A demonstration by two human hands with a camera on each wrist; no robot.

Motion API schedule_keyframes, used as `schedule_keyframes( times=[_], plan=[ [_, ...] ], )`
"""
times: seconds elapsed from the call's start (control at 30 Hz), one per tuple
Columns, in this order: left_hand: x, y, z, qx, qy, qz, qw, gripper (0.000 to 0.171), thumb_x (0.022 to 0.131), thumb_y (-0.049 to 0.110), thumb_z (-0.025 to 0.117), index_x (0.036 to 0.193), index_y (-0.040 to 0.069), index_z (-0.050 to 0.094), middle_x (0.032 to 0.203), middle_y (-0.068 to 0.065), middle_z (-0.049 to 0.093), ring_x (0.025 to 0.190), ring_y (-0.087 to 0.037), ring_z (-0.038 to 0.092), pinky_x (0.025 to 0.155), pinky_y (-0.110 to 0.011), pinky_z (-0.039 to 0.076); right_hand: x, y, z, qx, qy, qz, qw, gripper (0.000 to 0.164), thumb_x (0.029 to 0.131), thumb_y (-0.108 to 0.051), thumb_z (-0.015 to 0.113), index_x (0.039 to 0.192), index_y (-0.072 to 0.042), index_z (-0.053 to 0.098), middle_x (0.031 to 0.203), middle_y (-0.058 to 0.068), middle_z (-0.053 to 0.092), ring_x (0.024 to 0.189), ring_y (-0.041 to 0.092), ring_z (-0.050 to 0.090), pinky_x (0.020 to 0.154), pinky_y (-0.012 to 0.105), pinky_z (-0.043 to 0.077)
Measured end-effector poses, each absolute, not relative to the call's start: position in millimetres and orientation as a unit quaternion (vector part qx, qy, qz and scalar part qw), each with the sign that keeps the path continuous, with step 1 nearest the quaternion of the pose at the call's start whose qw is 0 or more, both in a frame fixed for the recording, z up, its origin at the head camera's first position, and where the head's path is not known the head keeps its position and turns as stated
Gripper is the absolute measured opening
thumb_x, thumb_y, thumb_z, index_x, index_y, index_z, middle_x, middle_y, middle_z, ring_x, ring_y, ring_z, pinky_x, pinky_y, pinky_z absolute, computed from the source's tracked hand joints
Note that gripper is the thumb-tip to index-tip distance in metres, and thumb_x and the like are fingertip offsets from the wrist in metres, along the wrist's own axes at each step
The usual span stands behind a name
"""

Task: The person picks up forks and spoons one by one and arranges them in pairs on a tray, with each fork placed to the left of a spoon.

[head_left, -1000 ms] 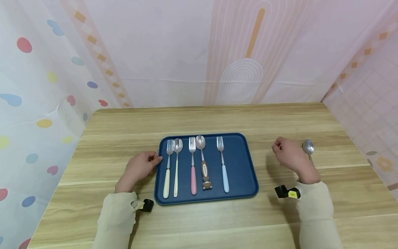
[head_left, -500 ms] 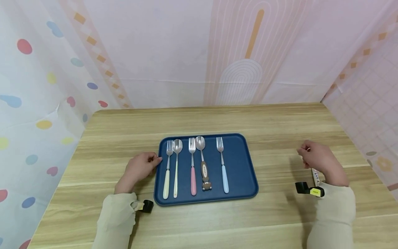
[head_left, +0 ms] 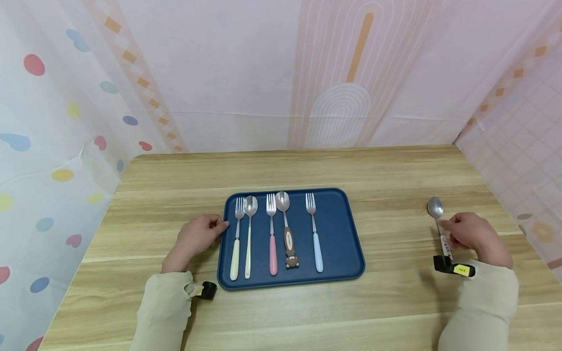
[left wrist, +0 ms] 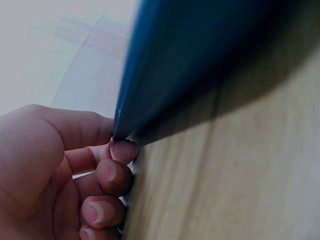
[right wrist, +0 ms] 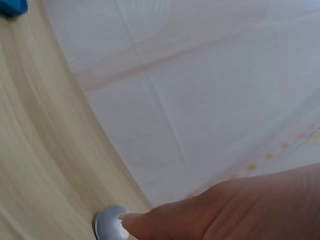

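Observation:
My left hand (head_left: 197,238) pinches the left rim of a dark blue tray (head_left: 340,234). In the left wrist view the thumb (left wrist: 87,127) lies on top of the rim and a finger underneath. My right hand (head_left: 474,233) is beside a spoon (head_left: 435,207) with a patterned white handle, on the table at the right. Its fingertips are right at the spoon's neck and handle; I cannot tell whether they grip it. In the right wrist view the thumb (right wrist: 170,220) overlaps the spoon's bowl (right wrist: 107,225), and the other fingers are hidden.
On the tray lie a cream-handled fork (head_left: 235,253), a slim spoon (head_left: 249,239), a pink-handled fork (head_left: 273,253), a brown bear-handled spoon (head_left: 289,241) and a blue-handled fork (head_left: 318,251). Printed curtains (head_left: 237,73) stand behind the wooden table (head_left: 281,168).
My right hand has moved right, away from the tray's side, passed over the spoon and come down on its right. The left hand, tray and cutlery have stayed put.

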State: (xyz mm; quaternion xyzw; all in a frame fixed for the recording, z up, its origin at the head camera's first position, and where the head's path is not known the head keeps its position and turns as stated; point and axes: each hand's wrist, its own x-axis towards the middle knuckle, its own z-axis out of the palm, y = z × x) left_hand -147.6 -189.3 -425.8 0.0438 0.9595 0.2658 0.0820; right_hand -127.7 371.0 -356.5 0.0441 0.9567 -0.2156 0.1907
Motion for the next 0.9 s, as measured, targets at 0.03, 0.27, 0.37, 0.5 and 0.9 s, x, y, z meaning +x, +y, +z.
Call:
schedule_keyframes(
  times=[0.03, 0.27, 0.37, 0.5, 0.9],
  plan=[
    [-147.6, -189.4, -425.7, 0.044, 0.960, 0.265, 0.081, 0.033, 0.094, 0.032, 0.049, 0.066, 0.014, 0.053, 0.052, 0.001, 0.049, 0.051, -0.018, 0.046, 0.051, -0.031, 0.033, -127.3, 373.0, -357.0, 0.047, 0.957, -0.209, 0.195, 0.039, 0.097, -0.032, 0.039, 0.072, -0.003, 0.050, 0.051, -0.004, 0.048, 0.052, 0.014, 0.047, 0.059, 0.032, 0.037],
    [-148.1, -190.0, -426.0, 0.049, 0.960, 0.265, 0.077, 0.034, 0.094, 0.033, 0.050, 0.066, 0.014, 0.053, 0.051, 0.001, 0.048, 0.050, -0.017, 0.045, 0.051, -0.031, 0.033, -124.8, 380.4, -361.0, 0.093, 0.945, -0.214, 0.230, 0.045, 0.096, -0.041, 0.037, 0.067, -0.008, 0.047, 0.052, -0.004, 0.046, 0.052, 0.014, 0.046, 0.060, 0.031, 0.036],
    [-148.4, -190.1, -425.6, 0.053, 0.960, 0.266, 0.071, 0.035, 0.094, 0.034, 0.050, 0.064, 0.014, 0.052, 0.051, 0.002, 0.047, 0.050, -0.017, 0.045, 0.050, -0.030, 0.032, -123.4, 381.5, -363.4, 0.108, 0.938, -0.219, 0.248, 0.050, 0.096, -0.046, 0.033, 0.061, -0.012, 0.045, 0.051, -0.004, 0.042, 0.050, 0.014, 0.044, 0.058, 0.031, 0.036],
    [-148.4, -190.4, -425.4, 0.056, 0.960, 0.266, 0.066, 0.036, 0.094, 0.034, 0.050, 0.064, 0.014, 0.052, 0.050, 0.002, 0.047, 0.050, -0.016, 0.044, 0.050, -0.030, 0.032, -122.2, 381.0, -366.4, 0.125, 0.927, -0.233, 0.266, 0.053, 0.094, -0.053, 0.033, 0.060, -0.014, 0.043, 0.053, -0.004, 0.041, 0.052, 0.014, 0.044, 0.056, 0.031, 0.037],
    [-147.5, -191.0, -426.6, 0.054, 0.960, 0.266, 0.067, 0.035, 0.093, 0.033, 0.051, 0.064, 0.014, 0.051, 0.050, 0.002, 0.047, 0.050, -0.017, 0.044, 0.050, -0.030, 0.032, -124.6, 378.4, -371.3, 0.140, 0.917, -0.247, 0.280, 0.048, 0.090, -0.051, 0.044, 0.059, -0.015, 0.045, 0.053, -0.005, 0.046, 0.052, 0.012, 0.046, 0.056, 0.029, 0.041]
  ],
)
